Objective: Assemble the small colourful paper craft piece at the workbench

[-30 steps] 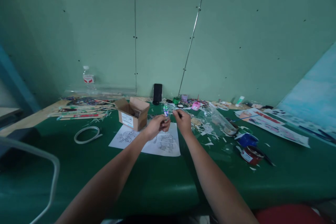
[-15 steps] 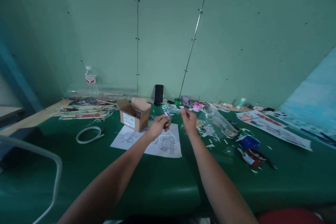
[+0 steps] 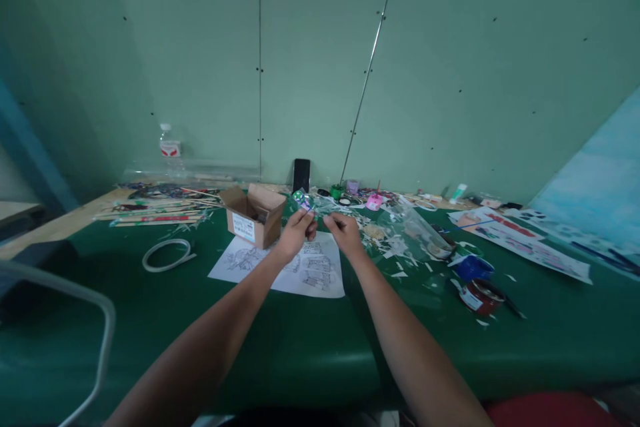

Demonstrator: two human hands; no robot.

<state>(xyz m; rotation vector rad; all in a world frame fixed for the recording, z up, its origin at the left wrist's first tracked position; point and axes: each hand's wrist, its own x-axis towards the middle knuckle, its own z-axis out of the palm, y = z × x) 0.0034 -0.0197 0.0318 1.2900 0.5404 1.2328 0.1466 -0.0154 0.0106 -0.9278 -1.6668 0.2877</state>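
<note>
My left hand is closed on a small flat painted piece in green, purple and white, which sticks up above the fingers with what looks like a clear edge. Just to its right, my right hand has thumb and fingers pinched together; whatever lies between them is too small to make out. A narrow gap separates the two hands. Below both of them lies a white sheet with line drawings. An open cardboard box stands on the sheet's far left part, beside my left hand.
Painted sticks and a coil of white tubing lie left. A phone leans at the wall. Green and pink paint pots stand behind my hands. Scraps, a blue container and a dark red jar are right.
My right hand has moved left and down, toward my left hand. My left hand has shifted slightly left, and the painted piece has tilted left. The camera view has shifted a little.
</note>
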